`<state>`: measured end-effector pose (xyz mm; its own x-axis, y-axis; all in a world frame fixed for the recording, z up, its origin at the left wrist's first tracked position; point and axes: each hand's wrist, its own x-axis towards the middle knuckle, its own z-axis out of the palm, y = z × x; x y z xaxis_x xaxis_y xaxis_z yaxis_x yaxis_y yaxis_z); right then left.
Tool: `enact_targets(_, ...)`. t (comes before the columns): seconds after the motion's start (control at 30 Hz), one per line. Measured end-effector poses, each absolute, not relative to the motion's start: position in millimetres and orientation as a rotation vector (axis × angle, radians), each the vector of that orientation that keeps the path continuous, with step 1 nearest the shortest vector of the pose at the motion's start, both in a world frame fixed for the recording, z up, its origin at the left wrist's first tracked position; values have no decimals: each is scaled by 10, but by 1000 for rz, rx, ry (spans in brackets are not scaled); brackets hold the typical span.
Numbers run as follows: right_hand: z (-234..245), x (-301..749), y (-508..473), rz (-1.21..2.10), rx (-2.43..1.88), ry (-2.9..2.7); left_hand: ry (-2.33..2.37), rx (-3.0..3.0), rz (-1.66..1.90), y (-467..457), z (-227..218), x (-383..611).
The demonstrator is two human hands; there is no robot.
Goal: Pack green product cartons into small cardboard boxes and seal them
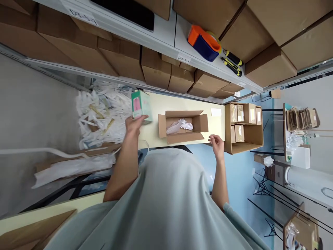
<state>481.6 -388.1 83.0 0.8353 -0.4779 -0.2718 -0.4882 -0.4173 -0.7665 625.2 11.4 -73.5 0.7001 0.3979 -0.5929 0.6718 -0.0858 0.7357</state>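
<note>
My left hand (134,125) grips a small green and pink carton (141,105) and holds it just above the pale yellow table (153,139), left of an open cardboard box (183,126). White crumpled paper (179,125) lies inside that box. My right hand (217,144) hovers near the box's right flap with its fingers loosely curled and nothing in them.
A heap of white shredded paper (100,113) lies to the left. A larger carton (243,126) with small packets stands at the right. Shelves above carry brown boxes (156,69), an orange tape dispenser (204,43) and yellow-black cutters (232,62).
</note>
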Motion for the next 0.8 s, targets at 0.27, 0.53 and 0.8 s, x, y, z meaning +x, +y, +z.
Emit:
enact_targets(0.27,1269,5444,-3734,2,-2240,200,388,1720,-40,182,472,5854)
enact_targets(0.53,1200,5823,-3800,201,-2542,-515,-172,2244,-315,-493,701,5556)
enact_targets(0.8,149,6179,-3836,731,-2766,-701,-210,2392,-501,-947,-121,5806)
